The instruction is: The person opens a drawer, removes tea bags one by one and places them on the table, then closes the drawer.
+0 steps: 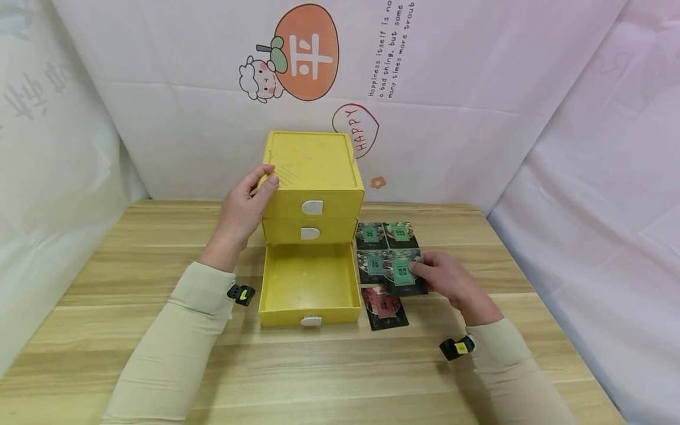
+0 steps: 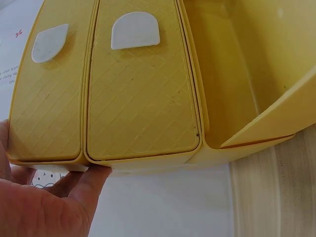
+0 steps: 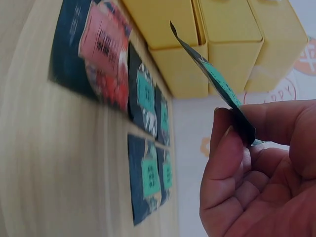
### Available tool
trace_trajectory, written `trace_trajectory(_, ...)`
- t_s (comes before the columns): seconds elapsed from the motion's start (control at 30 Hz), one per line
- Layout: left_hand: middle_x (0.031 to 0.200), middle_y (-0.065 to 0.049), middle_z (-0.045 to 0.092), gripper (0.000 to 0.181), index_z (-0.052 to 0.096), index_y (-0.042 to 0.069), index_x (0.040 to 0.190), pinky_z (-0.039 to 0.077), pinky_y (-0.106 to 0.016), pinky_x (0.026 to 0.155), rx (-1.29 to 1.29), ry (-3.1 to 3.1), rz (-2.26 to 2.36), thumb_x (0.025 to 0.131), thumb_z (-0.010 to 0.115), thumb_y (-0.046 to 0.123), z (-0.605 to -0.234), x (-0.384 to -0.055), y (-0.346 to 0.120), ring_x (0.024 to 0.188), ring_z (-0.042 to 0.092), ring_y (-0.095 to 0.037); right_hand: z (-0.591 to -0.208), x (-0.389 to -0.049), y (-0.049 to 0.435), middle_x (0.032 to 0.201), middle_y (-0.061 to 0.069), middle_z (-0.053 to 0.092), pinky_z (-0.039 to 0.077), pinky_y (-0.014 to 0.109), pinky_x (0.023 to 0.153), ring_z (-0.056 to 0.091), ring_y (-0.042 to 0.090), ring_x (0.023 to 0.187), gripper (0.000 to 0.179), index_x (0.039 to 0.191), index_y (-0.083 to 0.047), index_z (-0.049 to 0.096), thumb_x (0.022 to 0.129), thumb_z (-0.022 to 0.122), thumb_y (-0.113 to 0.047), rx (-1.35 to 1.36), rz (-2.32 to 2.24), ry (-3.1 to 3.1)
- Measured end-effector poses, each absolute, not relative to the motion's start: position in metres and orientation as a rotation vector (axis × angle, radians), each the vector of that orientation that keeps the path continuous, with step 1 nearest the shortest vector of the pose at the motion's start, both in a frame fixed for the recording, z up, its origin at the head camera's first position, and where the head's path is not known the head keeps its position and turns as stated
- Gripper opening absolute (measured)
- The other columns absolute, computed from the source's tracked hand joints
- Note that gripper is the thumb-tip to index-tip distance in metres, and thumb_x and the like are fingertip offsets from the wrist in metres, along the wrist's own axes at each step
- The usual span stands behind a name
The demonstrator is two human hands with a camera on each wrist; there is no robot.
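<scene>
A yellow drawer box (image 1: 313, 162) stands on the table, its bottom drawer (image 1: 310, 276) pulled out with nothing inside. My left hand (image 1: 247, 203) rests at the box's upper left corner, fingers against the side wall and fingertips on the top. In the right wrist view, my right hand (image 3: 266, 168) pinches a dark sachet with a green label (image 3: 217, 81) by one edge, raised above the table. Beneath it in the head view, more green-labelled sachets (image 1: 370, 236) lie in two rows. A red-labelled sachet (image 1: 385, 308) lies nearer the front, beside the drawer.
Two upper drawers with white tabs (image 1: 312, 207) are closed. A printed white cloth (image 1: 202, 118) hangs behind the box and along both sides. Wooden tabletop (image 1: 319, 378) extends in front of the drawer.
</scene>
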State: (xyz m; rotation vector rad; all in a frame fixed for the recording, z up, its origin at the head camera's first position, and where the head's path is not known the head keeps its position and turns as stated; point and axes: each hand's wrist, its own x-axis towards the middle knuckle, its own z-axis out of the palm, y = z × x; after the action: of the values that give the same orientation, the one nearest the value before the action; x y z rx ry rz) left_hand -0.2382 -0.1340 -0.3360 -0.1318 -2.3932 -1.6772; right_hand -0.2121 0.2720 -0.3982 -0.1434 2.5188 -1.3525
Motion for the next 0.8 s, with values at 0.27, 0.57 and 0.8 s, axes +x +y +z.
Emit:
trace_trajectory(0.27, 0.166, 0.001, 0.040, 0.062, 0.049, 0.031, 0.156, 0.038, -0.054, 0.119, -0.112, -2.391, -1.692, 0.103, 0.052, 0.063, -0.339, -0.240, -0.135, 0.150, 0.042, -0.028, -0.404, -0.211, 0.293, 0.070, -0.004, 0.050, 0.051, 0.030, 0.065, 0.051, 0.012, 0.065, 0.028, 0.085, -0.003, 0.058, 0.107, 0.058, -0.020, -0.097, -1.325, 2.496)
trace_trajectory(0.57, 0.166, 0.000, 0.040, 0.064, 0.049, 0.031, 0.156, 0.037, -0.054, 0.120, -0.133, -2.398, -1.687, 0.102, 0.051, 0.065, -0.339, -0.241, -0.135, 0.151, 0.041, -0.028, -0.411, -0.207, 0.312, 0.059, -0.006, 0.038, 0.040, 0.030, 0.057, 0.039, 0.014, 0.054, 0.036, 0.072, -0.012, 0.046, 0.105, 0.060, -0.019, -0.054, -1.196, 2.550)
trace_trajectory(0.8, 0.167, 0.000, 0.038, 0.064, 0.048, 0.030, 0.157, 0.037, -0.054, 0.120, -0.128, -2.392, -1.700, 0.102, 0.051, 0.064, -0.338, -0.241, -0.135, 0.151, 0.040, -0.028, -0.422, -0.205, 0.319, 0.061, -0.005, 0.040, 0.041, 0.030, 0.056, 0.041, 0.014, 0.055, 0.036, 0.072, -0.011, 0.048, 0.104, 0.062, -0.021, -0.044, -1.143, 2.585)
